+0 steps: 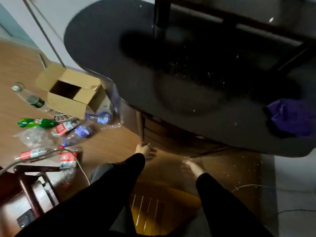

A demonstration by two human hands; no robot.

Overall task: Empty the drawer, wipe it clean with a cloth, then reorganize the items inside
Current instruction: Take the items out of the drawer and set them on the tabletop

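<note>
You're reaching for the drawer (160,132), which sits in the brown wood stack tucked under the desk (188,82) edge, in shadow. Judging by looks, it's a rigid wood box, prob. heavy-ish if full, and it won't flex, but it could bind on its runners if you're pulling off-centre. No handle is showing, so you're likely going for the front lip, both hands, evenly spaced.

Your left hand (145,149) is hovering just beside the foot of the stack's corner post. Its fingers are loosely apart and holding nothing; can't tell if they're touching the wood.

Your right hand (192,166) is pointing in under the desk, well apart from the left. Its fingers are looking straight and together w/ nothing in them, but blur is smearing them, so that's approx.

The cloth (290,117) is lying bunched on the desk top, far right. It's soft and light, an easy pinch anywhere, and not needed yet.
</note>
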